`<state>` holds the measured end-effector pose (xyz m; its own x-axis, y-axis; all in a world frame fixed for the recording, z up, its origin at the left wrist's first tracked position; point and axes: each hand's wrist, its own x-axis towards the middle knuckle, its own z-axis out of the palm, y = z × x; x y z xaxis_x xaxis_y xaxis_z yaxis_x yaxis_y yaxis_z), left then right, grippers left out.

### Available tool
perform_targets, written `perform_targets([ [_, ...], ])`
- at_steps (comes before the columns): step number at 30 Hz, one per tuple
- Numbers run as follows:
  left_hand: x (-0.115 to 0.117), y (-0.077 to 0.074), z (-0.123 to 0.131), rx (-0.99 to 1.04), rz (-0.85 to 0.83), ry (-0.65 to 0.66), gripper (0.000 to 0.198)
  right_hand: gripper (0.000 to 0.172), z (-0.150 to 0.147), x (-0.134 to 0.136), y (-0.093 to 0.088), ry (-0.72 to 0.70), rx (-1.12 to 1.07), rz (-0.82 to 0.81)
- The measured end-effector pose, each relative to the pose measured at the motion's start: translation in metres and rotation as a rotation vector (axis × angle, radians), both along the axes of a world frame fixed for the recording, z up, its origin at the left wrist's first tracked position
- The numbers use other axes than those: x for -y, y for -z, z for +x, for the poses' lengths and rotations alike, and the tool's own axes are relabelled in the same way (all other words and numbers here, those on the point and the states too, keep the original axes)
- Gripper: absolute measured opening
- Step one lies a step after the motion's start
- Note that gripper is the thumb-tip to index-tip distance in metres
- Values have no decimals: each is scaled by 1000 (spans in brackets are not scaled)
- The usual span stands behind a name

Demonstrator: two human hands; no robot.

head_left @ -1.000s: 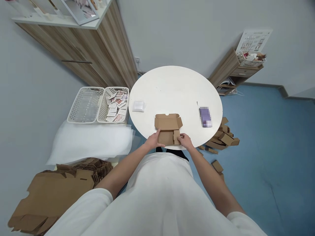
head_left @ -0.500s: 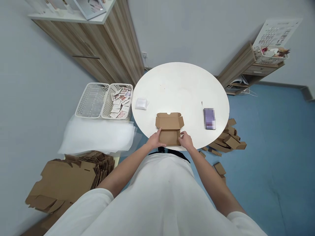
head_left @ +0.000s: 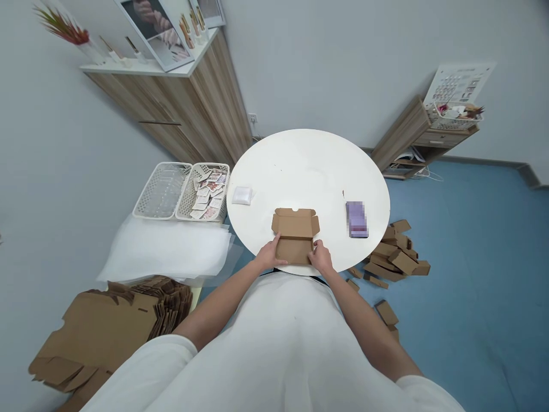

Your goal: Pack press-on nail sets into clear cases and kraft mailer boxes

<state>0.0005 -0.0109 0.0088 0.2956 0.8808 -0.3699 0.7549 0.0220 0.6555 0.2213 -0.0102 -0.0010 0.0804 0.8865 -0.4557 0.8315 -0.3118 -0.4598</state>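
Observation:
A small brown cardboard box point(head_left: 295, 250) lies at the near edge of the round white table point(head_left: 315, 166), its lid raised and leaning away from me. My left hand point(head_left: 269, 254) grips its left wall, thumb along the side and fingers at the near edge. At the opposite side, my right hand point(head_left: 320, 257) has its fingers closed on the right wall. A purple pixelated item point(head_left: 357, 219) lies on the table to the right. To the left is a small stack of clear-white packets point(head_left: 242, 195).
Left of the table stand a white basket of printed cards point(head_left: 209, 191), a basket of clear plastic pieces point(head_left: 165, 191), translucent sheets point(head_left: 167, 249) and flat cardboard blanks point(head_left: 111, 320). Folded boxes point(head_left: 397, 252) lie piled on the blue floor at right. Wooden cabinets stand behind.
My view has tilted up, so the table and box appear lower and more of the cabinet top shows. Both hands stay on the box sides; its lid still stands open.

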Motion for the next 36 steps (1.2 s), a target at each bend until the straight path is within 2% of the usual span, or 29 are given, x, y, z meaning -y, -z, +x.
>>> perform_targets([
  [12, -7, 6, 23, 61, 61, 15, 112, 31, 33, 0, -1, 54, -200, 40],
  [18, -9, 5, 31, 60, 60, -6, 111, 44, 40, 7, 1, 93, -284, 93],
  [23, -13, 2, 40, 13, 41, -65, 105, 52, 41, 6, -1, 112, -352, 83],
  [26, -17, 2, 46, 24, 49, -147, 104, 56, 41, 3, 0, 146, -419, 108],
  [31, -22, 4, 57, 154, -11, -280, 87, 59, 45, -3, 5, 219, -534, 171],
  [34, -26, 1, 61, 230, -33, -269, 74, 61, 47, -7, 8, 204, -557, 171],
  [36, -28, -1, 61, 253, -47, -247, 74, 62, 49, -10, 9, 194, -568, 167],
])
